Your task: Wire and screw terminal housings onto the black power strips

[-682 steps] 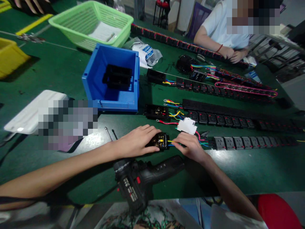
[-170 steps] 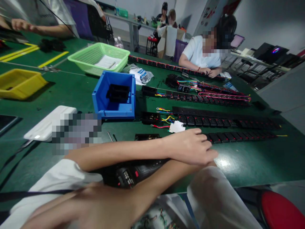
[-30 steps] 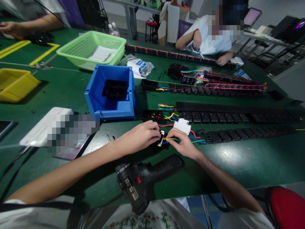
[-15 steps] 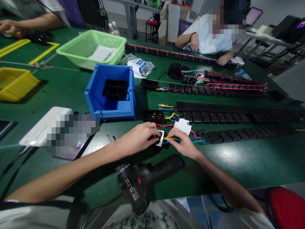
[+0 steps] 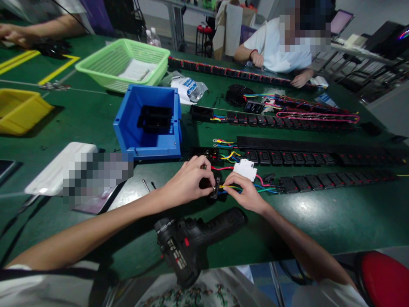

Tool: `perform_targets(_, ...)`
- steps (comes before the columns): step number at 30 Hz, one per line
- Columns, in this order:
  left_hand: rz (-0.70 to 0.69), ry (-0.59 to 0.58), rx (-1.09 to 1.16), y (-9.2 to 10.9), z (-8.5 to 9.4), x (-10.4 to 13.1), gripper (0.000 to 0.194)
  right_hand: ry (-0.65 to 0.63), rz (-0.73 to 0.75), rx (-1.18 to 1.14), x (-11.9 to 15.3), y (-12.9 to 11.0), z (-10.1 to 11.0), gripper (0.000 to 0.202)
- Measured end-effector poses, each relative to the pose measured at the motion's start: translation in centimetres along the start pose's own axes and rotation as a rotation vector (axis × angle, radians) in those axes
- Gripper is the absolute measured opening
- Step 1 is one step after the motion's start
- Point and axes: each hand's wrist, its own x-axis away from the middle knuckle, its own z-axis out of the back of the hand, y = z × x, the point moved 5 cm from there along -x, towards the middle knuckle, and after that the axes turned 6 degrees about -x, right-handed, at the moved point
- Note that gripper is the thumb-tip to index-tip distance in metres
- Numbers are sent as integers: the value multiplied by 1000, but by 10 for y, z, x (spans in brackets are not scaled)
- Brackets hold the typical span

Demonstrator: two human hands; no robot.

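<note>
My left hand is closed, its thumb and fingertips gripping a small black connector block just above the table. Between the fingertips of my right hand is the end of a yellow wire, touching or very close to the block. Whether the wire sits inside the block I cannot tell. Green and blue wires run from there to a black socket strip. A white breaker-like module on red wires lies just beyond my right hand. Nearer to me rests a black cordless drill.
A blue bin holding black parts stands behind my left hand, with a green basket beyond it. More socket strips lie across the table. A white power bank is at left. A co-worker sits opposite.
The part in my left hand has turned: its pale, shiny face showed before, and now a dark side shows. My left hand has shifted slightly with it. My right hand stays nearly still.
</note>
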Motion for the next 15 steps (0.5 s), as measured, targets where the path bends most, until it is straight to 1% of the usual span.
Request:
perform_targets(4,-5,-44,150,-3,-9,0,6,-3,-24,-3,-1,2,-1,7)
perform_targets(7,-13,-47,133,-3,-11,1,7,-15,-43,-7,-1,4,-2,10)
perform_targets(11,-75,-71,116,1,-5,2,10,-8,-73,-17,-1,7,-2,12)
perform_targets(13,-115,-122,119,3,-1,2,15,-1,-79,-23,-1,7,-2,12)
perform_targets(15,-155,-187,110,3,4,3,24,4,-80,-30,-1,8,-1,11)
